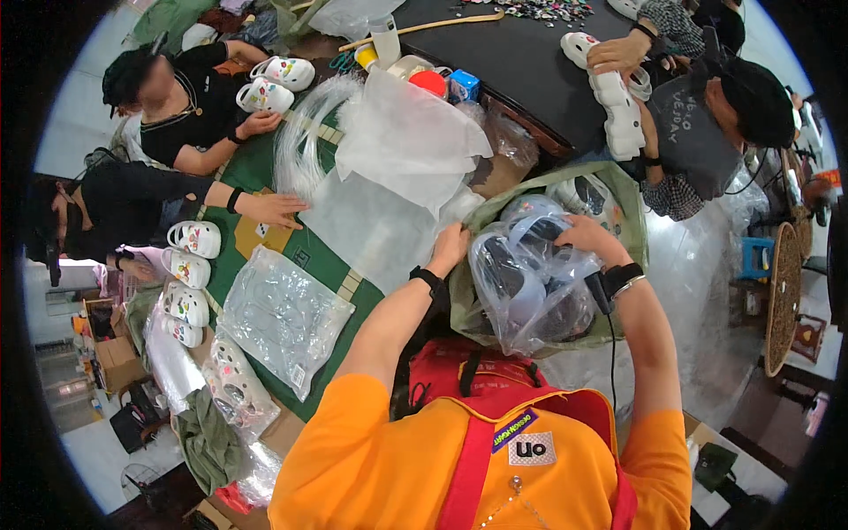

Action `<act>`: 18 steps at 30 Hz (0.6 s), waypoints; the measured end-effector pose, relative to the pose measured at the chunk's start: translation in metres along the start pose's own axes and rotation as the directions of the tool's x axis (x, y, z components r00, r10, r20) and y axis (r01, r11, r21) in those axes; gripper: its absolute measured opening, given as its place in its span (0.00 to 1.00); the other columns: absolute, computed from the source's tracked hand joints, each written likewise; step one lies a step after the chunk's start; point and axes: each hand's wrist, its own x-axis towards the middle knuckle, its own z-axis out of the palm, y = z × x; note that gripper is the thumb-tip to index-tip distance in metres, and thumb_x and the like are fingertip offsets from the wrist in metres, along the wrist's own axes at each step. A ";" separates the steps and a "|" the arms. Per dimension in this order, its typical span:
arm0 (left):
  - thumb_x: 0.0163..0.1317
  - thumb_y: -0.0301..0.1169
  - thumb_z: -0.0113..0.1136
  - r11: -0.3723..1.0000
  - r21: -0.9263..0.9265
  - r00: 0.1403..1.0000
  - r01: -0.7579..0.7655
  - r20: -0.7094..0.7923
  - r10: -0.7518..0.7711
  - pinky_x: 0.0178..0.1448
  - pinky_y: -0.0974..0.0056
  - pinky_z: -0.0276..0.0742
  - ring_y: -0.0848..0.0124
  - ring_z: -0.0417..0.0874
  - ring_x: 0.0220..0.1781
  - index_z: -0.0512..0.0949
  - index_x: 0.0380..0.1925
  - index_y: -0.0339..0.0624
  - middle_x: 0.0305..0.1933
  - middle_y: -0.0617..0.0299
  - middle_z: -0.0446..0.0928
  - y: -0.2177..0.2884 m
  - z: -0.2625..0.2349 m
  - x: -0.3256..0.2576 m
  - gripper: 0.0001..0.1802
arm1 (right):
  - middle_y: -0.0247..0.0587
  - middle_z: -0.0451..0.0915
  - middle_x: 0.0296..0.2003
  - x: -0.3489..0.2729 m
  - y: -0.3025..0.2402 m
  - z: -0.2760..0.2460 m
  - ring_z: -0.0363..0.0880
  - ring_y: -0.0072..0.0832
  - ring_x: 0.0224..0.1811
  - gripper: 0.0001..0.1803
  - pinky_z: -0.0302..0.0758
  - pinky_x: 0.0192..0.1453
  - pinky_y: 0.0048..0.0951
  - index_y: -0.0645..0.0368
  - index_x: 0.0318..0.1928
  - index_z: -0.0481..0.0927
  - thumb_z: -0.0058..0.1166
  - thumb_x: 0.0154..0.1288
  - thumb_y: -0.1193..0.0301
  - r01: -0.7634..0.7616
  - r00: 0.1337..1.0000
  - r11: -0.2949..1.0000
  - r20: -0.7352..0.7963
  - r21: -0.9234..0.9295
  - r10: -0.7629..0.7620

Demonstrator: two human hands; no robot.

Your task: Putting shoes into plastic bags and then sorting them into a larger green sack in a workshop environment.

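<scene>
Both hands (pixel 590 237) reach forward, apart, at the green sack (pixel 633 221).

Left of the blue box (pixel 464 87) are a red lid (pixel 427 84), a white bottle (pixel 385 42) and scissors (pixel 344 61); beyond it, a wooden stick (pixel 444 23).

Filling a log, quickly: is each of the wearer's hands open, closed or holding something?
Left hand: curled by the green sack's rim; grip unclear.
Right hand: curled over the clear plastic bag; grip unclear.

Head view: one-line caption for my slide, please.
Right hand on bagged shoes in a green sack, left hand at its left edge.
</scene>
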 end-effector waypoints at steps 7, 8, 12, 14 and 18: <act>0.54 0.32 0.50 0.951 -0.265 0.986 -0.161 -0.091 0.142 0.24 0.64 0.62 0.70 0.65 0.17 0.69 0.24 0.33 0.16 0.50 0.66 0.025 -0.002 -0.043 0.11 | 0.50 0.77 0.34 0.001 -0.005 -0.031 0.75 0.42 0.39 0.22 0.70 0.43 0.33 0.55 0.39 0.78 0.57 0.39 0.60 0.042 0.980 0.983 0.197 -0.180 -0.006; 0.55 0.32 0.48 0.953 -0.275 0.991 -0.131 -0.060 0.119 0.24 0.63 0.62 0.63 0.64 0.17 0.67 0.22 0.34 0.17 0.48 0.65 0.033 -0.002 -0.046 0.11 | 0.51 0.77 0.34 0.010 0.006 -0.030 0.75 0.43 0.38 0.23 0.70 0.44 0.33 0.56 0.39 0.77 0.57 0.38 0.60 0.180 0.949 0.952 0.300 -0.246 -0.102; 0.52 0.29 0.48 0.936 -0.220 0.959 -0.276 0.006 0.285 0.30 0.51 0.65 0.47 0.72 0.28 0.70 0.26 0.37 0.23 0.44 0.70 0.050 0.005 -0.059 0.07 | 0.53 0.77 0.36 0.029 0.039 0.013 0.75 0.46 0.38 0.24 0.70 0.45 0.36 0.59 0.44 0.75 0.52 0.43 0.62 0.387 0.914 0.804 0.305 -0.452 -0.268; 0.52 0.29 0.48 0.938 -0.224 0.959 -0.264 0.045 0.281 0.30 0.51 0.65 0.47 0.72 0.28 0.69 0.26 0.37 0.23 0.44 0.70 0.074 -0.001 -0.054 0.06 | 0.56 0.76 0.35 0.052 0.115 0.054 0.73 0.48 0.41 0.23 0.69 0.49 0.37 0.57 0.46 0.74 0.49 0.46 0.63 0.173 0.983 0.870 0.031 -0.462 -0.179; 0.53 0.29 0.45 0.958 -0.219 0.982 -0.184 -0.077 0.171 0.31 0.49 0.65 0.44 0.72 0.30 0.70 0.25 0.37 0.23 0.42 0.70 0.043 0.001 -0.054 0.07 | 0.56 0.65 0.50 0.041 0.014 0.061 0.67 0.50 0.50 0.31 0.66 0.52 0.41 0.52 0.51 0.70 0.54 0.43 0.57 -0.167 0.977 0.961 -0.166 -0.220 0.132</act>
